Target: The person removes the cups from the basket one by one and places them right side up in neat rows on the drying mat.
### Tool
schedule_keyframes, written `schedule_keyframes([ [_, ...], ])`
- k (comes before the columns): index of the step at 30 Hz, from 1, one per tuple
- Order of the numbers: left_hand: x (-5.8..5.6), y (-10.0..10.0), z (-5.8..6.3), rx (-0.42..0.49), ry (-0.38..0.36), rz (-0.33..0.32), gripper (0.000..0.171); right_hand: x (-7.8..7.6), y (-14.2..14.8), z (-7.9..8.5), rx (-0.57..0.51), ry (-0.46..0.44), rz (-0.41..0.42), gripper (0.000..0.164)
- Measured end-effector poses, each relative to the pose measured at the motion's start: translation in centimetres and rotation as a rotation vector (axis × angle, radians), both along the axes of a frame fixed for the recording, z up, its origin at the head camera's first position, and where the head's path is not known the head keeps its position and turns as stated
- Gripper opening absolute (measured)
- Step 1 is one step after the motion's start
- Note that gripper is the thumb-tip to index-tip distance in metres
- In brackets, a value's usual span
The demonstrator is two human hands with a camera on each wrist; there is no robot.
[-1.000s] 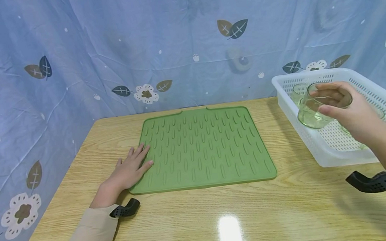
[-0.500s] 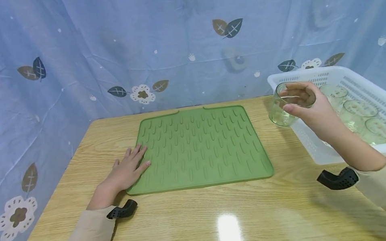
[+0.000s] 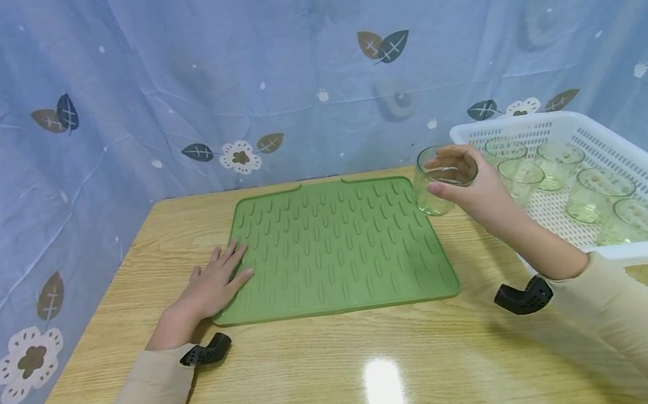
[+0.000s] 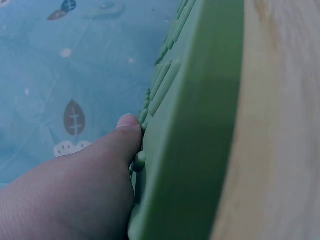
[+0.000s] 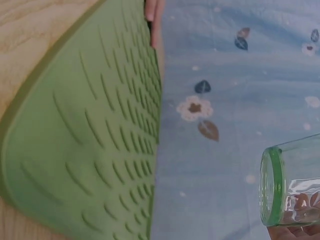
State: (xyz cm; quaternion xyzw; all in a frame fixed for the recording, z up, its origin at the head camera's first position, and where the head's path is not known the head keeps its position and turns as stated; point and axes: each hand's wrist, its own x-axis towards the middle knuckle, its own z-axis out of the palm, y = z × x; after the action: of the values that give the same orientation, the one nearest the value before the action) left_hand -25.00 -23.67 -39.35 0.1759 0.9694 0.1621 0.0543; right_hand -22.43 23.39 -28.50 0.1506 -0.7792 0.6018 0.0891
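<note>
In the head view my right hand (image 3: pixel 479 192) grips a clear greenish drinking glass (image 3: pixel 434 191) near its rim, thumb in front and fingers behind. The glass is upright, in the air by the right edge of a green ridged drying mat (image 3: pixel 336 248). Its thick green base (image 5: pixel 274 186) shows in the right wrist view, with a few fingertips beyond it. My left hand (image 3: pixel 209 292) rests with fingers spread on the mat's left edge. In the left wrist view the thumb (image 4: pixel 112 150) lies against the mat's ridged top.
At the right stands a white perforated plastic basket (image 3: pixel 597 128) holding several similar glasses (image 3: pixel 599 190). The wooden table (image 3: pixel 298 376) extends in front of the mat. A blue patterned curtain (image 3: pixel 294 69) hangs behind and on the left.
My right hand has carried the glass leftward, out from over the basket to the mat's right edge. The left hand stays in place on the mat. The head view has shifted slightly.
</note>
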Motion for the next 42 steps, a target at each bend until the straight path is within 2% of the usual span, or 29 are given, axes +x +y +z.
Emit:
schedule_keyframes([
  [11,0.1,-0.2,0.0,0.006,-0.005,0.004,0.072,-1.3,-3.3,-1.4,-0.006,-0.043,0.046,0.060],
  [22,0.1,-0.2,0.0,0.010,0.002,0.005,0.071,-2.9,-6.0,-1.8,-0.032,-0.078,0.108,0.067],
  [33,0.1,-0.1,0.1,0.004,0.005,0.012,0.071,-5.0,-8.8,-2.2,-0.054,-0.080,0.186,0.066],
  [42,0.1,-0.1,0.0,0.003,0.006,0.010,0.071,-6.4,-11.3,-3.3,-0.083,-0.086,0.258,0.066],
])
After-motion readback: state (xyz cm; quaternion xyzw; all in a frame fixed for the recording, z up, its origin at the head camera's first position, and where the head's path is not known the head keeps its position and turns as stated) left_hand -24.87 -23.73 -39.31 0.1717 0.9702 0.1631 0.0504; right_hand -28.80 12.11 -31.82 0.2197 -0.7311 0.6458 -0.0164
